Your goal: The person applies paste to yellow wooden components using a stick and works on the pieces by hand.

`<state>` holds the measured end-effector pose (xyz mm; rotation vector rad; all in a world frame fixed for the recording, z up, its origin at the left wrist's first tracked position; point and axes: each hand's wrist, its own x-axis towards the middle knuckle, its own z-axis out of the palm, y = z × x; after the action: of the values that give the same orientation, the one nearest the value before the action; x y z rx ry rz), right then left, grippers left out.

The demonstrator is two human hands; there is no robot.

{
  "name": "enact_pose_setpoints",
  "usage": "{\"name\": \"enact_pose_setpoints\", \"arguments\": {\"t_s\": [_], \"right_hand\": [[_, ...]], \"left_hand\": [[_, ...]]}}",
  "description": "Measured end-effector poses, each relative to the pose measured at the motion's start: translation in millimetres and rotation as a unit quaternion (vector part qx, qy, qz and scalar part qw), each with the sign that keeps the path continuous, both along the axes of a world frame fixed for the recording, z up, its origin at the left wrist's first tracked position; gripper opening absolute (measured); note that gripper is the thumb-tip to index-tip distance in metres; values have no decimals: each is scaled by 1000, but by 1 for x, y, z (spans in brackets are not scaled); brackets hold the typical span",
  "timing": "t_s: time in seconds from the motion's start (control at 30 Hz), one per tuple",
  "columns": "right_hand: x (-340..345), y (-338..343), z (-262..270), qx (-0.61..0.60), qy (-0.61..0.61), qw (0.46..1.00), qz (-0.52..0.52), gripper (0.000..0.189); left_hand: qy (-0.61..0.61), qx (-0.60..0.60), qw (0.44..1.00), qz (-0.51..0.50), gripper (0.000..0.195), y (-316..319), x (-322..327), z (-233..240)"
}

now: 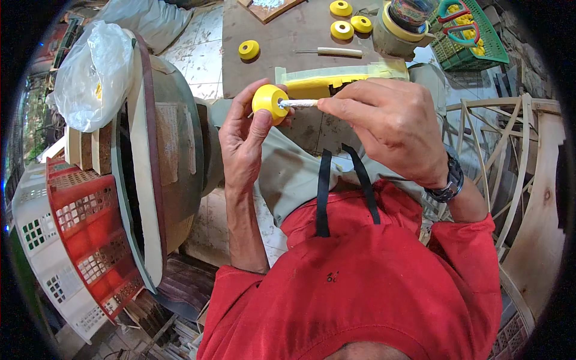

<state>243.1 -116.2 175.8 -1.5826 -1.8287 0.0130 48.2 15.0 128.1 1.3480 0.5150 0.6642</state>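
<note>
My left hand [245,130] grips a yellow bevelled round piece [269,104] with a hole in its middle, held up in front of my lap. A thin stick [300,103], its tip coated in whitish paste, is pinched by my right hand [391,121]. That tip sits at the hole of the yellow piece; how deep it goes I cannot tell. Several more yellow round pieces [341,30] lie on the brown board [279,40] ahead of me, one of them [248,50] apart at the left. A pale-handled thin tool [339,52] rests near them.
Masking tape and yellow material [333,78] line the board's near edge. A jar [410,11] stands at the right, beside a green basket [490,49] with colourful handles. Left are a large round-edged machine [173,135], a plastic bag [96,76] and red crates [90,225]. A wooden frame [524,148] stands right.
</note>
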Motion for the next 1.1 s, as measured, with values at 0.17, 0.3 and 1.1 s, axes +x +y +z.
{"name": "enact_pose_setpoints", "arguments": {"t_s": [0.17,0.3,1.1], "right_hand": [[-1,1,3,-4,-32,999,-2,34],[-5,4,0,39,-65,997,2,33],[-8,-1,15,-71,-242,967,36,37]], "left_hand": [[2,-6,1000,18,41,-3,3,0],[12,-10,1000,12,40,-3,5,2],[48,-69,996,21,35,-7,15,15]]}}
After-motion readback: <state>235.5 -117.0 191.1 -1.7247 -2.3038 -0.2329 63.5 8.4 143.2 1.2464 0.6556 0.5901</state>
